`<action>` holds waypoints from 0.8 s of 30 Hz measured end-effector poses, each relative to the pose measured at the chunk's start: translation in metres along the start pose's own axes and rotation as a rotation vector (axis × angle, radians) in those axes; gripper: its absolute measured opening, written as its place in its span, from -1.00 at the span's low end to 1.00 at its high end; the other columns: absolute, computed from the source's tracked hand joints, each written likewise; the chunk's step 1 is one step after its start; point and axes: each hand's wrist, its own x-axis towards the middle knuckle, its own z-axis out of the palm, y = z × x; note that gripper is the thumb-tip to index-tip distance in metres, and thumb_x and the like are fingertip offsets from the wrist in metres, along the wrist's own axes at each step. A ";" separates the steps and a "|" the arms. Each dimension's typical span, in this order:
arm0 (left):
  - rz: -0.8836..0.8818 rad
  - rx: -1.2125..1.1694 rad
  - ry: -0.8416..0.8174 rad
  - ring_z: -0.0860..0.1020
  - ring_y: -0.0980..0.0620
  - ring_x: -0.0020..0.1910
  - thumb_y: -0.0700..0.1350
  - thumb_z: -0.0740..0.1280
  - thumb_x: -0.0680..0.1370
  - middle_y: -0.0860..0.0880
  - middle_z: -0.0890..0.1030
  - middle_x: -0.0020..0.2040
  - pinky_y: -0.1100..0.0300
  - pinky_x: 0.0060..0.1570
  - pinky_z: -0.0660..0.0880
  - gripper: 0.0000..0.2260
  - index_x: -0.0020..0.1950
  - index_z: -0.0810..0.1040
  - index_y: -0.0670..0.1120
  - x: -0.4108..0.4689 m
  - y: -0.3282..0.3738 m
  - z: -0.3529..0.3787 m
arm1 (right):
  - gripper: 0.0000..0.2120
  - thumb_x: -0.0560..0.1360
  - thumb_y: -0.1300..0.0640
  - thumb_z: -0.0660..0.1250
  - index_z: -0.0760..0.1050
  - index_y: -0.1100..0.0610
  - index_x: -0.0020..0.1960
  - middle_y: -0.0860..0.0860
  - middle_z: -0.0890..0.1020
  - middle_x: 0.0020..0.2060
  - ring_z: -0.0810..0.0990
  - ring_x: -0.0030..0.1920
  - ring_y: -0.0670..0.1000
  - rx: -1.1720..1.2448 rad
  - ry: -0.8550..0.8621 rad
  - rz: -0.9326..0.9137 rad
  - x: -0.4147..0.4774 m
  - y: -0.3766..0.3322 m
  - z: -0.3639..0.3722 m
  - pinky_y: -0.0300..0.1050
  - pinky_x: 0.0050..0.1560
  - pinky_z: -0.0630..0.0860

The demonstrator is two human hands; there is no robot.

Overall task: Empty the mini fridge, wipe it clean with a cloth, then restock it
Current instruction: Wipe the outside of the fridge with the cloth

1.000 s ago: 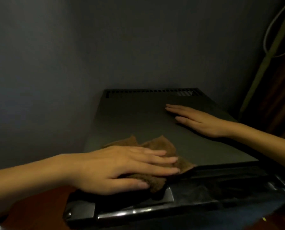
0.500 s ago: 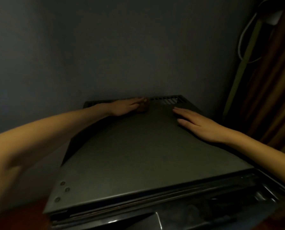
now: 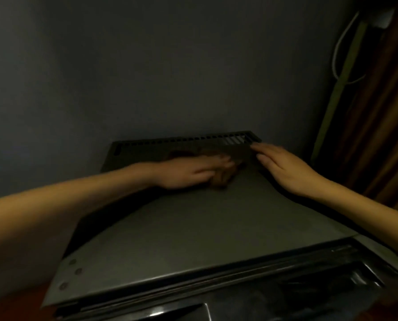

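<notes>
I look down on the grey flat top of the mini fridge (image 3: 193,239), which fills the lower middle of the view. My left hand (image 3: 193,172) lies stretched out on a brown cloth (image 3: 223,177) near the back of the top, pressing it against the surface; the hand is blurred. My right hand (image 3: 283,167) rests flat, fingers straight, on the back right part of the top, just beside the cloth. A slotted vent strip (image 3: 193,141) runs along the rear edge. The fridge's inside is out of sight.
A dark wall (image 3: 147,66) stands right behind the fridge. At the right hang a brown curtain (image 3: 383,126), a pale green strip and a white cable (image 3: 339,54). The fridge's dark front rim (image 3: 239,297) lies along the bottom.
My left hand swept the cloth from the front left edge to the back of the top, then a little toward the right. My right hand stayed resting at the back right.
</notes>
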 end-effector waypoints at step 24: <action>-0.238 -0.178 -0.065 -0.01 0.03 0.56 -0.07 -0.03 0.70 -0.04 0.04 0.58 0.33 0.43 -0.14 -0.58 0.57 0.05 -0.06 0.154 0.044 0.030 | -0.62 0.67 -0.05 0.02 0.47 0.15 0.24 0.04 0.56 0.13 0.54 0.13 0.00 1.272 0.222 0.736 -0.031 0.063 0.000 -0.21 0.07 0.47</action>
